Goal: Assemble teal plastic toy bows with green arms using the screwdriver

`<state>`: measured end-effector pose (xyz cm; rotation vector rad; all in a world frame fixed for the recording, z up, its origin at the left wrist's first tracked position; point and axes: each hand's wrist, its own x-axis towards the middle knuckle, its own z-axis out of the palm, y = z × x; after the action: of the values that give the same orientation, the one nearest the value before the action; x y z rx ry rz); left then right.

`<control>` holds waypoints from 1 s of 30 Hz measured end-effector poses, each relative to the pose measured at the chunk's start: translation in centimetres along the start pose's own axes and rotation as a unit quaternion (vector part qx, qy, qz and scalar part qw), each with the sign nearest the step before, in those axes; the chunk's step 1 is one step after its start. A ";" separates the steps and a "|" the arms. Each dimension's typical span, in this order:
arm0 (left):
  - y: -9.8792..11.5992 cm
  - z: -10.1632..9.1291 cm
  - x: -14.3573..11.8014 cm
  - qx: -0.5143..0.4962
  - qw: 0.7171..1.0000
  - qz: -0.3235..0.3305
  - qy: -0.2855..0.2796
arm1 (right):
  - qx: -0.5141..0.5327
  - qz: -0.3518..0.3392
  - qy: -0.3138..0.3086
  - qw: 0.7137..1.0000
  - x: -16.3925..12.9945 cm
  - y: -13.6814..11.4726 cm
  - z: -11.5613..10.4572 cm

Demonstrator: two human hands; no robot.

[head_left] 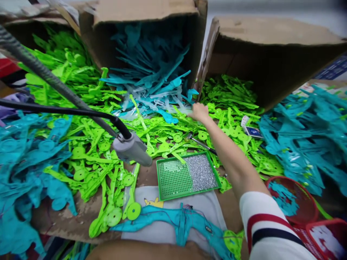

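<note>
Beyond the green tray (173, 180), the right hand (201, 112) reaches in beside clear plastic pieces (177, 106), its grip curled, though I cannot tell whether it holds one; nearer than the tray, a teal part (159, 216) lies on grey cloth (210, 207)

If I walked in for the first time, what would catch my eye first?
Probably the vivid green pieces spread across the middle of the table, with teal heaps at left and right. Next, your eye might follow the right hand, stretched out toward the open cardboard boxes at the back. Nearer, a green tray holds small silvery bits in its right part.
</note>
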<state>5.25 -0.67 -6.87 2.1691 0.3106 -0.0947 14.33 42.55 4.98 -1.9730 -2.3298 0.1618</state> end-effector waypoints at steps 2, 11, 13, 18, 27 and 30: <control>-0.4 0.2 0.2 0.024 0.999 0.040 0.001 | 0.023 0.004 0.050 0.998 -1.9 0.6 -1.6; 0.5 -0.3 -0.7 0.136 0.984 0.111 0.041 | 0.423 0.101 0.156 0.887 -21.4 7.5 -1.9; 1.3 -0.7 -1.4 0.069 0.991 0.100 0.053 | 0.541 0.128 0.174 0.813 -28.8 7.4 -0.3; 4.6 -0.3 -3.6 -0.270 0.940 -0.047 0.200 | 0.626 0.217 0.178 0.727 -46.1 4.0 4.3; 8.6 -6.3 3.2 -0.268 0.882 -0.076 0.380 | 0.633 0.163 0.070 0.754 -51.0 3.9 3.9; 8.8 -9.7 6.5 -0.238 0.912 -0.008 0.335 | 0.548 0.157 0.158 0.806 -49.2 7.1 2.1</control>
<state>13.37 3.60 4.59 1.6466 0.6632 0.6689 29.08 -4.86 2.13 -1.5107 -1.1545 0.8812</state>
